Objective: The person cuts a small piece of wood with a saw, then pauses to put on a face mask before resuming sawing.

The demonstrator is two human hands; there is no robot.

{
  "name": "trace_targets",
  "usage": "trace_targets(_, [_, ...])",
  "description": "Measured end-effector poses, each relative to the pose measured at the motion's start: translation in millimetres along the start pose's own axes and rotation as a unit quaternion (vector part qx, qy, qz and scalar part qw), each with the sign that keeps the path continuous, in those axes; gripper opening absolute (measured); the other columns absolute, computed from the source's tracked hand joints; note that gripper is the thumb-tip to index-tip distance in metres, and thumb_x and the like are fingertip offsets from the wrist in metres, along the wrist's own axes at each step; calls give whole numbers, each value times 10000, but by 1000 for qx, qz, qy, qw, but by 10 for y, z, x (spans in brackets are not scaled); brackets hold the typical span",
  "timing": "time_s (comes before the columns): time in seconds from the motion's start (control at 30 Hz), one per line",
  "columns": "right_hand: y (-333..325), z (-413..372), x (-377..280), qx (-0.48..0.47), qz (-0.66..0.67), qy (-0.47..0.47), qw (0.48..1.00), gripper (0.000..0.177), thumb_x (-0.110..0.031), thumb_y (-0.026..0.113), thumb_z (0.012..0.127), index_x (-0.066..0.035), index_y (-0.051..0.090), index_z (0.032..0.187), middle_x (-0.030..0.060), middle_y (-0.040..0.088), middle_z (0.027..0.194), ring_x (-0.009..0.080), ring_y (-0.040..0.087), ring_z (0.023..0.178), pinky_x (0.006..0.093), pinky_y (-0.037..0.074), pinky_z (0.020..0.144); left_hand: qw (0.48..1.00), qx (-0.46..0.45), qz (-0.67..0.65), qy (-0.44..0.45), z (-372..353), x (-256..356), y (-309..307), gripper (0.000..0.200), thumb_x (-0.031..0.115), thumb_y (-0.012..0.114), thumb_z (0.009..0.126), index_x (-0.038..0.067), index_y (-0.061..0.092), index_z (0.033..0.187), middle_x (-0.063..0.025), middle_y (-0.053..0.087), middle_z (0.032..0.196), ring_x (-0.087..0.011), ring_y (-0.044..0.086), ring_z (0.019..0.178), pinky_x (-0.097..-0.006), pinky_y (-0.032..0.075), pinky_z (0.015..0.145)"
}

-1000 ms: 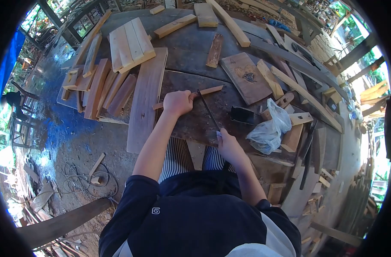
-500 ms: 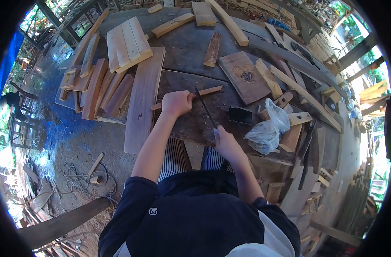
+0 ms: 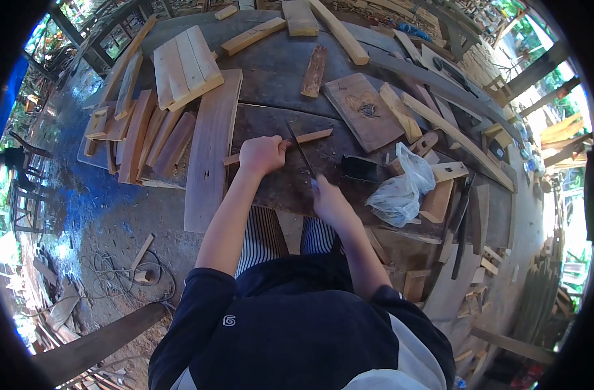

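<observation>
At a cluttered workbench (image 3: 277, 71), a person's left hand (image 3: 262, 155) is clenched around a thin wood strip (image 3: 313, 136), pinning it flat near the bench's 6 o'clock edge, while the right hand (image 3: 328, 203) is wrapped around the handle of a dark file (image 3: 300, 156). The work looks best served by a firm hold-down beside the contact point and straight, even strokes. The strip's long axis runs roughly 9 to 3 o'clock, free end tipped toward 2; the file crosses it, tip toward 11.

Dark navy top (image 3: 290, 325) — small white logo (image 3: 228, 320) — above striped trousers (image 3: 261, 237).
</observation>
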State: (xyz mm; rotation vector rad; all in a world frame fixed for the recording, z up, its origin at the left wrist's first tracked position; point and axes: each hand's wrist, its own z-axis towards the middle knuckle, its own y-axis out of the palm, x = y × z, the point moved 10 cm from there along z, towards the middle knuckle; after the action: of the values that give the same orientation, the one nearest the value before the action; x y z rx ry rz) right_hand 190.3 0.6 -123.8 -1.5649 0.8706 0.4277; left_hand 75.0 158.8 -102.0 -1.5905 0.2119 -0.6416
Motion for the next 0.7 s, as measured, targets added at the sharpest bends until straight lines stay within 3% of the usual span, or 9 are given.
trace_targets(0.17, [-29,-270,155,-23,30,4,999,171,-154,444,1001,-14,496,1085,350,631,931,515,612,946,575,468,793,1000,8,-7,7,-5,6,23,366,412,496,952,109,664,832,-156,698,798,-364,684,774,-499,531,690])
trace_targets(0.4, [62,596,-124,-18,-69,-14,997,218,-158,428,982,3,492,1116,329,649,925,507,615,960,565,479,823,998,53,-23,8,-78,24,79,342,392,521,945,107,647,804,-153,691,784,-361,679,756,-496,530,674])
trace_targets(0.53, [-5,253,-67,-13,-87,12,996,200,-138,443,966,-7,488,1110,333,648,932,505,619,956,575,473,820,999,45,-16,14,-84,55,49,361,404,510,952,104,668,826,-154,704,803,-352,691,763,-480,541,684])
trace_targets(0.63, [27,-134,168,-20,-13,1,1000,190,-150,445,974,-14,477,1103,334,646,920,504,623,941,578,475,808,998,48,-22,16,-101,23,78,352,401,513,953,105,655,826,-142,700,803,-348,689,756,-474,542,677])
trace_targets(0.7, [32,-299,254,-32,-16,33,999,178,-164,448,984,-18,468,1085,333,643,895,501,628,918,578,478,788,992,87,-14,85,-147,83,105,322,391,510,956,111,629,850,-132,688,805,-352,677,767,-490,534,677])
